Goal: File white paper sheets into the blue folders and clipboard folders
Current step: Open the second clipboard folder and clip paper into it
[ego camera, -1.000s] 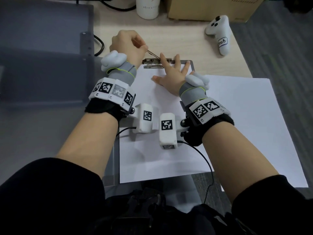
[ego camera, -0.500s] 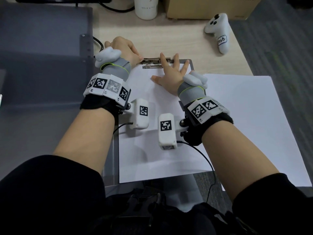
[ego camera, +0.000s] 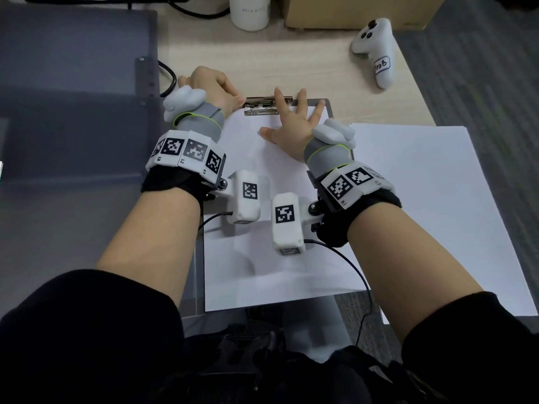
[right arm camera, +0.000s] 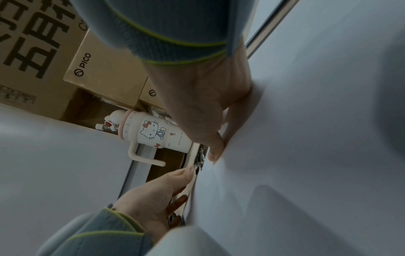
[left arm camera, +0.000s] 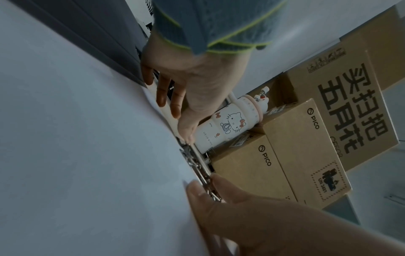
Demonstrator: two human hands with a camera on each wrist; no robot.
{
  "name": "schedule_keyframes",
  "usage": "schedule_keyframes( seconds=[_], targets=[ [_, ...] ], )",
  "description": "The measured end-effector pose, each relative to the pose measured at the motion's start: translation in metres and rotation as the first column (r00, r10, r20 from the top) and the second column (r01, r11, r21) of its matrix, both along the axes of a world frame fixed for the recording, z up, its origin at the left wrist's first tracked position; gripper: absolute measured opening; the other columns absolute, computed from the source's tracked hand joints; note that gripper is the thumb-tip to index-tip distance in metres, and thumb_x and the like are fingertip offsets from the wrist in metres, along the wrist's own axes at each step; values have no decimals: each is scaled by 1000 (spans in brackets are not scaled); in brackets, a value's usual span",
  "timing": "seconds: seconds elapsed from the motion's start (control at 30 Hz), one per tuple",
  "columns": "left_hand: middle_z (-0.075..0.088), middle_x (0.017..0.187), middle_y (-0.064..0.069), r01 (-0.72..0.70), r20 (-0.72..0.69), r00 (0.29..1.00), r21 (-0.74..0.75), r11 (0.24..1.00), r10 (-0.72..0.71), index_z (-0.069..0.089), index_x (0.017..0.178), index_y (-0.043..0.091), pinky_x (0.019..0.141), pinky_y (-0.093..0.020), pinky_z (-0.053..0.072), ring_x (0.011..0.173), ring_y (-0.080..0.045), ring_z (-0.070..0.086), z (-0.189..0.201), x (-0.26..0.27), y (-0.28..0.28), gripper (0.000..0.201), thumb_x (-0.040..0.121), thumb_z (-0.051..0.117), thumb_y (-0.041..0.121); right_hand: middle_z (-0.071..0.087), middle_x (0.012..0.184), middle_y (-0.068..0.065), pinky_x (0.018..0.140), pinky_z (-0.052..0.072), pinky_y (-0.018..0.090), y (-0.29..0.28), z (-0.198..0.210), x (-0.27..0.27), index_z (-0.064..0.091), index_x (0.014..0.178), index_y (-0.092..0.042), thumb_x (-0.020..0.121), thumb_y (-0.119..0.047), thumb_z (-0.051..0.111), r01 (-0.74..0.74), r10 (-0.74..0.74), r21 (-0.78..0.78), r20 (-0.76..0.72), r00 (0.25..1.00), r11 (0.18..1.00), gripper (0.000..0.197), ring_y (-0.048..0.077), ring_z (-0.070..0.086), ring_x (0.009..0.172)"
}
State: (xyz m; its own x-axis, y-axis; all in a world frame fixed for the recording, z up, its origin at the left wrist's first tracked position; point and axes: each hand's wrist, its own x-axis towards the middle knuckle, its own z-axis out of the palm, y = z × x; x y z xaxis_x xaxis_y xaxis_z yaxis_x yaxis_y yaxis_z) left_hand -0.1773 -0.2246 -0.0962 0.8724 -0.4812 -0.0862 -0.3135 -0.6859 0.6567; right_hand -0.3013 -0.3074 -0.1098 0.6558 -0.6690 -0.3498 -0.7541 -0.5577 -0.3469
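A clipboard (ego camera: 328, 106) lies in front of me with a white sheet (ego camera: 277, 272) on it, the sheet's top edge under the lowered metal clip (ego camera: 262, 104). My right hand (ego camera: 291, 126) presses flat on the sheet with fingers spread, its index finger reaching over the clip; the right wrist view shows its fingertips (right arm camera: 217, 153) beside the clip (right arm camera: 200, 155). My left hand (ego camera: 210, 88) sits at the clip's left end, thumb tip (left arm camera: 187, 136) touching it, fingers loose and holding nothing. A grey-blue folder (ego camera: 73, 112) lies open at the left.
A stack of loose white paper (ego camera: 437, 199) lies right of the clipboard, over the desk edge. At the back stand a white bottle (ego camera: 249, 11) and cardboard boxes (ego camera: 350, 10). A white controller (ego camera: 376, 56) lies back right. A black cable (ego camera: 169, 77) runs beside the folder.
My left hand held the clip's lever raised a second ago; it has lowered it, the clip now lies flat on the sheet, and the fingers have loosened. The right hand stayed pressed down.
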Motion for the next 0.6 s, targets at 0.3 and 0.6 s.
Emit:
schedule_keyframes(
  seconds=[0.3, 0.6],
  targets=[
    [65, 108, -1, 120, 94, 987, 89, 989, -128, 67, 101, 27, 96, -32, 42, 117, -29, 48, 6, -25, 14, 25, 79, 60, 18, -12, 160, 4, 116, 5, 60, 3, 8, -7, -2, 149, -38, 90, -55, 46, -19, 18, -23, -15, 1000, 1000, 78, 42, -16, 144],
    [42, 144, -9, 294, 18, 953, 176, 939, -302, 50, 132, 17, 109, -30, 29, 132, -28, 40, 25, -58, 27, 43, 89, 54, 18, 41, 145, 7, 104, 37, 30, 15, 34, -33, 41, 141, -16, 96, -22, 45, -66, 64, 10, 110, 992, 998, 45, 25, 44, 130]
  ],
)
